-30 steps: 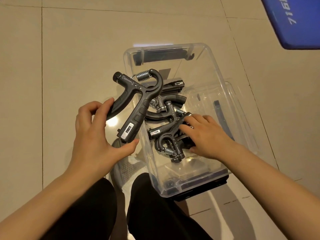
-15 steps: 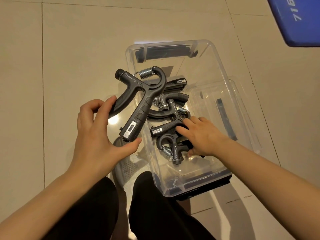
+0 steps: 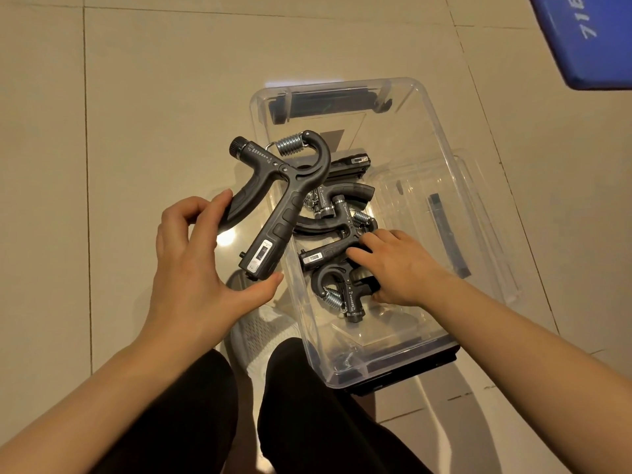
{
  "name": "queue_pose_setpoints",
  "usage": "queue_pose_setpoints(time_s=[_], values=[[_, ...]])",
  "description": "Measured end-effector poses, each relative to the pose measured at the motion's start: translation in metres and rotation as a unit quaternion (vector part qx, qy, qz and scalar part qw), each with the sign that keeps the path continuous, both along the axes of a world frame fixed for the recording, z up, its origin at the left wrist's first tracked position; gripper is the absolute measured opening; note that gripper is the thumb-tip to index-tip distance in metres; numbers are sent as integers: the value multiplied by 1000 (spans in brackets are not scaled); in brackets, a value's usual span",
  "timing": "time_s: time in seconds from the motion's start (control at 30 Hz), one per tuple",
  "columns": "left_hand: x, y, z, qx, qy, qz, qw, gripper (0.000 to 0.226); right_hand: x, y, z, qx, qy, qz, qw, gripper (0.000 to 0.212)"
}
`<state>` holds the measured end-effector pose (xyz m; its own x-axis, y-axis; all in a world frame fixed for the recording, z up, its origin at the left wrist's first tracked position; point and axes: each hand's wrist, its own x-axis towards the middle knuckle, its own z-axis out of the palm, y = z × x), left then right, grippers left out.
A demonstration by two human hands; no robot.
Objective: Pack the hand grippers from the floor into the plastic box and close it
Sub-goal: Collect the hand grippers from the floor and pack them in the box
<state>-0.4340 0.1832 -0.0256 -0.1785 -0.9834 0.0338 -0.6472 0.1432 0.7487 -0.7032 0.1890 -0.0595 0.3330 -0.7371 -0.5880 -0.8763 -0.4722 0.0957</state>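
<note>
While the right hand (image 3: 396,266) lies flat on boxed grippers (image 3: 337,230), the left hand (image 3: 198,265) pinches a stiff, probably light gripper (image 3: 278,203) by its handle ends.

— What's the box (image 3: 427,138) made of?
— Clear glossy plastic. The hand gripper (image 3: 284,200) is matt black plastic with a shiny metal spring (image 3: 290,144).
— And the floor (image 3: 154,80)?
— Smooth, slightly glossy beige tile.

Blue object (image 3: 595,35) cut by edge.
</note>
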Motion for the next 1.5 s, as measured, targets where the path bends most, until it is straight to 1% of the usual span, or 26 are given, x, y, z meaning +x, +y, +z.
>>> queue_pose_setpoints(time_s=[0.13,0.33,0.4,0.43,0.47,0.5,0.53,0.57,0.6,0.63,0.67,0.73,0.8,0.87,0.97,1.07,1.1,1.13,1.17,1.27,1.33,1.43,1.47,1.5], values=[[1,-1,0,2,3,-1,1000,97,-2,-2,0,16,9,-20,1000,78],[1,-1,1,11,5,-3,1000,99,-9,-4,0,24,-15,-44,999,85],[2,0,3,11,-2,0,1000,100,-7,-1,5,8,-52,-77,996,85],[1,0,4,10,-9,0,1000,100,-4,1,12,-9,-98,-117,988,81],[0,1,6,7,-16,1,1000,100,1,4,21,-33,-159,-168,972,74],[-1,2,7,5,-22,2,1000,100,8,6,31,-58,-224,-226,946,66],[-2,2,8,4,-28,5,1000,100,18,8,43,-78,-296,-292,906,56],[-4,3,9,5,-31,7,999,100,31,9,55,-85,-370,-365,850,46],[-5,3,9,8,-33,10,999,99,47,10,66,-78,-439,-433,783,39],[-6,3,11,10,-35,12,999,99,62,9,74,-62,-485,-483,727,35],[-5,3,11,10,-38,13,999,99,77,7,80,-47,-502,-512,695,34],[-4,2,13,4,-45,12,999,98,101,0,84,-39,-509,-528,679,30],[-3,-1,16,-4,-49,18,999,100,115,-7,86,-57,-515,-539,664,25],[-3,-6,17,-24,-59,12,998,102,119,-11,87,-68,-518,-561,642,26],[-8,-10,18,-47,-74,-41,995,97,109,-14,85,-66,-523,-579,621,26],[-14,-4,17,-43,-65,-110,991,90,86,-21,93,-58,-540,-601,587,25],[-14,-2,15,-48,-70,-134,987,88,76,-24,98,-53,-541,-600,587,25],[-13,1,13,-55,-76,-153,984,87,66,-26,103,-53,-535,-594,598,26],[-12,2,10,-57,-79,-166,981,87,55,-28,108,-58,-525,-582,619,26],[-9,-1,4,-50,-83,-192,977,91,22,-31,119,-90,-483,-535,687,27],[-9,-4,4,-47,-96,-208,972,94,6,-33,123,-109,-437,-499,740,26],[-9,-7,4,-46,-115,-219,968,95,-4,-38,119,-132,-324,-435,829,24],[-9,-7,4,-48,-119,-221,967,95,-4,-39,116,-143,-288,-419,849,25],[-9,-7,4,-50,-123,-223,966,95,-3,-39,113,-153,-261,-409,861,26]])
